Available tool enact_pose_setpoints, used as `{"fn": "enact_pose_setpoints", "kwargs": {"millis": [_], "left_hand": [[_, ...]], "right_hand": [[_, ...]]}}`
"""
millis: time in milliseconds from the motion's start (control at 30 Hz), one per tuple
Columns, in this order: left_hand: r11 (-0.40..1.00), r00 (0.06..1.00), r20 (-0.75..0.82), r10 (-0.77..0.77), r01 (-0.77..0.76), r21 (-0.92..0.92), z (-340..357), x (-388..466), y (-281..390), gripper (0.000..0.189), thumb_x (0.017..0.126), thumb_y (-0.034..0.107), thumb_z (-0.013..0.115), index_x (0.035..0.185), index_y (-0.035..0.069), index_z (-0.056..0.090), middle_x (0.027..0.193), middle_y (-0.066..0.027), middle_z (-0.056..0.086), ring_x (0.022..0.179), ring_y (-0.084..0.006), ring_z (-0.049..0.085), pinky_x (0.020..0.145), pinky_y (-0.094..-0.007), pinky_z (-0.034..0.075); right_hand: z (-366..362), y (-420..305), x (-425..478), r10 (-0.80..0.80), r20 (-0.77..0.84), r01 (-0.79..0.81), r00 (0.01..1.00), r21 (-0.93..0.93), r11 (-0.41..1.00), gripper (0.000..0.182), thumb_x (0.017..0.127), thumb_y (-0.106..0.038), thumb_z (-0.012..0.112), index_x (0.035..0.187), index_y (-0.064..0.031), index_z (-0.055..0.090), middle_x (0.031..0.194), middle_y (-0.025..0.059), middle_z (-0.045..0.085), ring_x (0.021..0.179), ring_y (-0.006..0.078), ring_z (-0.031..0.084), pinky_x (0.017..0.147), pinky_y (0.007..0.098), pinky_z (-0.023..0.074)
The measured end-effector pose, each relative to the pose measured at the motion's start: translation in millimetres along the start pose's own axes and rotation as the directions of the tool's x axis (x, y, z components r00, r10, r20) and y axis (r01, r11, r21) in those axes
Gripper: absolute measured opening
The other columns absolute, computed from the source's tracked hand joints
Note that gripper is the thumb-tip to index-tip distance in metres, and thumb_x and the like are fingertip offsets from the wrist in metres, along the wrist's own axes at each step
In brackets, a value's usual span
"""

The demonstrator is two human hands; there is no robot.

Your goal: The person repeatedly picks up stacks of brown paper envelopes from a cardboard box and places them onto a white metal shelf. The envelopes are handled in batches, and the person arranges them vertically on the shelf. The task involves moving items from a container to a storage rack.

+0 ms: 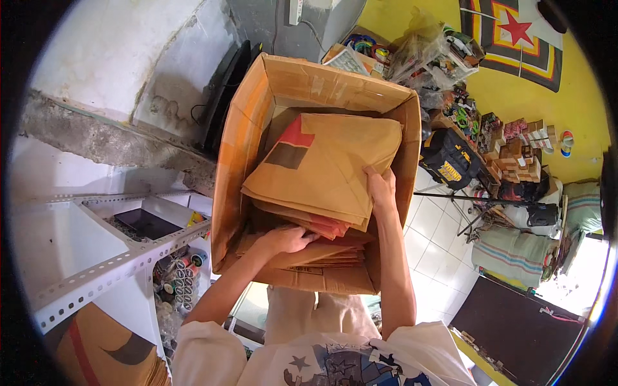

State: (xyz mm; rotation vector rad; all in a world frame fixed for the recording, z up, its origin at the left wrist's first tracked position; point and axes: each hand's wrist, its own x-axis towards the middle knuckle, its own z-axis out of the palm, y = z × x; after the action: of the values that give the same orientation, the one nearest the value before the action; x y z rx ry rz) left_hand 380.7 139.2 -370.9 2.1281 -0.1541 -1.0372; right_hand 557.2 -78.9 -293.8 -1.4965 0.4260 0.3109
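Observation:
An open cardboard box [338, 79] stands before me with flat folded brown sheets, paper or cloth, inside. The upper stack of brown sheets [333, 164] lies tilted and bears a red and a black patch. My right hand [382, 188] grips this stack at its right edge, thumb on top. Below its near edge, my left hand [288, 240] reaches between it and a lower pile of brown sheets [328, 255]. The left fingertips are partly hidden, so their grip does not show. Red edges stick out under the upper stack.
A perforated white metal rack [120, 260] stands at left, with more brown sheets [111, 347] at lower left. A black bag [449, 159] and small stacked boxes [519, 161] are at right, above a white tiled floor [427, 236]. Plastic-wrapped goods [420, 58] sit behind the box.

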Motion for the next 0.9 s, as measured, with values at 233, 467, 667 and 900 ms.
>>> {"fn": "enact_pose_setpoints", "kwargs": {"millis": [233,467,667,900], "left_hand": [[0.981,0.984,-0.17,-0.048,0.079,0.177,-63,-98,102,0.055,0.098,0.048,0.076,0.136,0.009,0.066,0.133,-0.0284,0.067,0.125,-0.0399,0.067,0.108,-0.0502,0.052],[0.892,0.648,-0.653,0.393,-0.097,0.441,-30,-125,130,0.097,0.08,0.037,0.095,0.162,0.02,0.047,0.164,-0.0189,0.037,0.153,-0.044,0.04,0.124,-0.0698,0.03],[0.844,0.666,-0.61,0.429,-0.054,0.534,-16,-109,123,0.108,0.071,0.016,0.09,0.167,0.026,0.041,0.165,-0.0159,0.043,0.153,-0.037,0.043,0.128,-0.0688,0.027],[0.905,0.754,-0.517,0.406,-0.254,0.34,-23,-114,107,0.103,0.07,0.002,0.085,0.164,0.021,0.046,0.156,-0.0163,0.051,0.144,-0.0383,0.052,0.122,-0.0512,0.042]], "right_hand": [[7,-27,-11,0.027,-0.007,-0.027,1.0,-0.024,0.999,0.033,0.099,-0.007,0.07,0.128,0.0081,0.064,0.113,0.0137,0.076,0.092,0.0233,0.076,0.08,0.0367,0.0633],[-21,-8,-26,0.118,0.067,-0.122,0.991,0.061,0.991,0.031,0.099,-0.005,0.069,0.127,0.0079,0.066,0.114,0.0139,0.076,0.095,0.0239,0.077,0.083,0.0364,0.0645],[-28,-19,-63,0.183,0.071,-0.18,0.98,-0.059,0.982,0.038,0.099,-0.002,0.069,0.136,0.0045,0.062,0.127,0.0146,0.075,0.105,0.0242,0.075,0.089,0.0375,0.0627],[-34,-26,-100,0.193,0.031,-0.19,0.981,-0.076,0.979,0.047,0.101,-0.024,0.075,0.139,0.0009,0.062,0.124,0.0145,0.075,0.11,0.0237,0.075,0.09,0.0386,0.0638]]}}
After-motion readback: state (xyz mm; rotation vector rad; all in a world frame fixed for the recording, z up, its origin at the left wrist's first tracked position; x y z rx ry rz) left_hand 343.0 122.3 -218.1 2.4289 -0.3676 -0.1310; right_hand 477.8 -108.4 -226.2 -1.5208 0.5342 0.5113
